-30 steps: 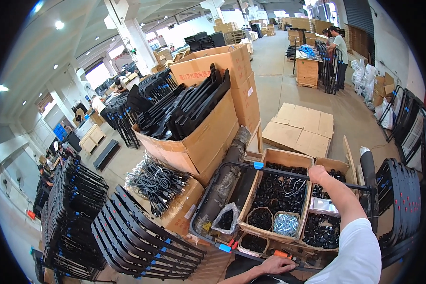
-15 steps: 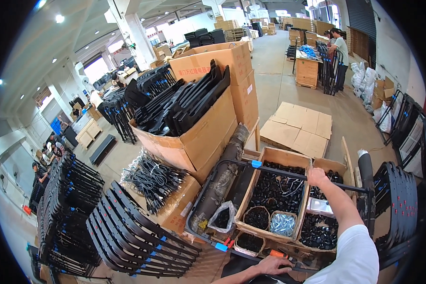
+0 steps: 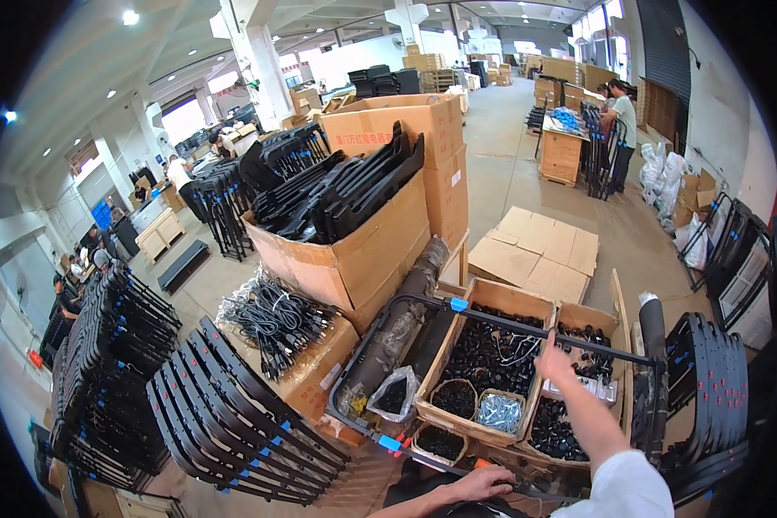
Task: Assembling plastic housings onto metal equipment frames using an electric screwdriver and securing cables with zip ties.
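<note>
A black tubular frame (image 3: pixel 502 322) with blue pieces on it lies across wooden parts bins in front of me. My right hand (image 3: pixel 556 364) is at its far bar, one finger reaching up to the tube and the others curled; whatever they grip is hidden. Below, at the near bar, my left hand (image 3: pixel 485 483) has its fingers bent over the tube, close to an orange-handled tool (image 3: pixel 483 464). Beneath the frame, the wooden bin (image 3: pixel 422 400) holds small black parts, a small tub of silvery screws (image 3: pixel 501 412) and a tub of black pieces (image 3: pixel 454 398).
Left of me, curved black frames (image 3: pixel 233 414) stand stacked beside a carton with bundled black cables (image 3: pixel 278 319). Behind it, a large carton (image 3: pixel 341 276) is full of black parts. Flattened cardboard (image 3: pixel 535 250) lies beyond the bins. A person (image 3: pixel 621 129) stands at the far right.
My right hand has shifted left and nearer to me along the far bar. My left hand remains at the near bar. The whole view has shifted slightly.
</note>
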